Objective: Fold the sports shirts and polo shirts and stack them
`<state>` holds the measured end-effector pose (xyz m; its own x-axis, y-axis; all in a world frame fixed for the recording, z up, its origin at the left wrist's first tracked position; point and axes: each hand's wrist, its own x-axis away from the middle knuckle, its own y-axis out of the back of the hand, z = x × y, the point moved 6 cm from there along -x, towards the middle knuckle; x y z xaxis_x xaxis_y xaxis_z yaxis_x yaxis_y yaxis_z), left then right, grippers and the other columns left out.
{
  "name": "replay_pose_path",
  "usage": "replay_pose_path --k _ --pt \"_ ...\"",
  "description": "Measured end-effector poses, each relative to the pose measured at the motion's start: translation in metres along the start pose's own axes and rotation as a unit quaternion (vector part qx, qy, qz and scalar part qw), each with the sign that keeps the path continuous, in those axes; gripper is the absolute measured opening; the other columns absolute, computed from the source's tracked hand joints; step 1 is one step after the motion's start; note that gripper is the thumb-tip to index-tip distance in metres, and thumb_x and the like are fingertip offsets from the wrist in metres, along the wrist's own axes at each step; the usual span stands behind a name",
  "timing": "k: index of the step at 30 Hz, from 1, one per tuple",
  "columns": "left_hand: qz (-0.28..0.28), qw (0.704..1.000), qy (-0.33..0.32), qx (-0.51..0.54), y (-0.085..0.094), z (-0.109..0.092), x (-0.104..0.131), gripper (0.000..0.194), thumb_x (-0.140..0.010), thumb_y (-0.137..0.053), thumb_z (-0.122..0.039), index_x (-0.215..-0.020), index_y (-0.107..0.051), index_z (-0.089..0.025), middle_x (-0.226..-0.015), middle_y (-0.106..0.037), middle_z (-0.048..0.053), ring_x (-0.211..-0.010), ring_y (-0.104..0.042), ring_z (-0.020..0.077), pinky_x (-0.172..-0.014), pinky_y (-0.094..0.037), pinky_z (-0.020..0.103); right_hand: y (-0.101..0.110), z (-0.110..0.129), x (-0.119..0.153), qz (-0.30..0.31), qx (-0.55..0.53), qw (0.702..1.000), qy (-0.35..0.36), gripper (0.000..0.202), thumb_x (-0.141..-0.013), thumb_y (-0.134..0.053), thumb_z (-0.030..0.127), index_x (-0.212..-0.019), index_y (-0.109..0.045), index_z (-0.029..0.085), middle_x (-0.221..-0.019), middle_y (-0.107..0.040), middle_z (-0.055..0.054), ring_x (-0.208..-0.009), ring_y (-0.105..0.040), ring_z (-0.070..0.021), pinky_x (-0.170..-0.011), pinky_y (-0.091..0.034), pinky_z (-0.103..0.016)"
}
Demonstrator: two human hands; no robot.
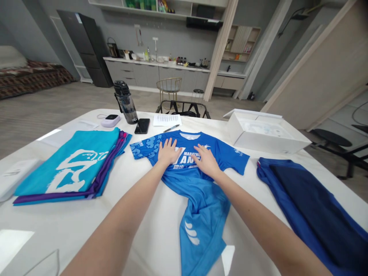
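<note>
A blue short-sleeved shirt (201,195) lies on the white table (149,237), its collar away from me. The upper part is spread out, while the lower part is twisted and bunched toward the near edge. My left hand (169,151) rests flat on the chest beside the patterned sleeve, fingers apart. On the other side of the white lettering lies my right hand (207,160), also with spread fingers. Both palms press on the fabric and hold nothing. Part of the lettering is hidden under my hands.
Folded turquoise and purple shirts (69,163) lie at the left, folded dark blue clothes (310,207) at the right. Behind are a bottle (126,103), a phone (142,126), a power bank (110,121), a paper (167,120), a pen (171,128) and an open white box (264,132).
</note>
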<state>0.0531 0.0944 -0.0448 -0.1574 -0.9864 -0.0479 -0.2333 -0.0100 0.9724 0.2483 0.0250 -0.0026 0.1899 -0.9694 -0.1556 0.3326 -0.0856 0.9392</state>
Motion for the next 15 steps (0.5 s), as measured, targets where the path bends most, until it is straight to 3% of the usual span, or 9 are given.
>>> replay_pose_path --k 5,8,12,15 --pt "-0.006 1.0 0.003 -0.001 0.005 -0.001 0.003 0.074 -0.097 -0.021 -0.065 -0.159 -0.032 -0.025 -0.167 -0.024 0.008 -0.155 -0.016 0.0297 -0.124 -0.009 0.056 0.001 0.043 0.075 0.033 0.027 0.999 -0.011 0.06 -0.102 -0.034 0.059 -0.151 -0.046 0.027 -0.163 -0.034 -0.009 -0.15 -0.029 -0.0292 -0.121 -0.019 -0.059" --pt "-0.031 0.999 -0.016 0.003 0.016 -0.008 0.01 0.065 -0.1 -0.025 -0.055 -0.155 -0.039 -0.023 -0.163 -0.033 0.01 -0.152 -0.025 0.0288 -0.123 -0.013 0.056 0.007 0.057 0.109 0.038 0.031 0.999 -0.017 0.062 -0.101 -0.034 0.062 -0.151 -0.046 0.028 -0.162 -0.035 -0.01 -0.149 -0.031 -0.0299 -0.12 -0.02 -0.06" --pt "-0.103 0.984 -0.145 0.011 0.042 -0.041 0.038 0.048 -0.102 -0.029 -0.03 -0.139 -0.058 -0.018 -0.146 -0.056 0.012 -0.138 -0.047 0.0234 -0.121 -0.026 0.044 0.012 0.055 0.138 0.038 0.039 0.997 -0.048 0.06 -0.102 -0.033 0.06 -0.15 -0.046 0.026 -0.159 -0.039 -0.012 -0.146 -0.034 -0.0313 -0.118 -0.021 -0.063" --pt "-0.062 0.964 -0.254 0.039 0.046 -0.078 0.075 0.04 -0.1 -0.037 -0.028 -0.123 -0.068 -0.02 -0.127 -0.069 0.009 -0.121 -0.06 0.0214 -0.11 -0.041 0.036 0.02 0.038 0.15 0.023 0.053 0.995 -0.084 0.053 -0.104 -0.032 0.053 -0.146 -0.049 0.026 -0.155 -0.046 -0.013 -0.143 -0.038 -0.0302 -0.117 -0.02 -0.064"
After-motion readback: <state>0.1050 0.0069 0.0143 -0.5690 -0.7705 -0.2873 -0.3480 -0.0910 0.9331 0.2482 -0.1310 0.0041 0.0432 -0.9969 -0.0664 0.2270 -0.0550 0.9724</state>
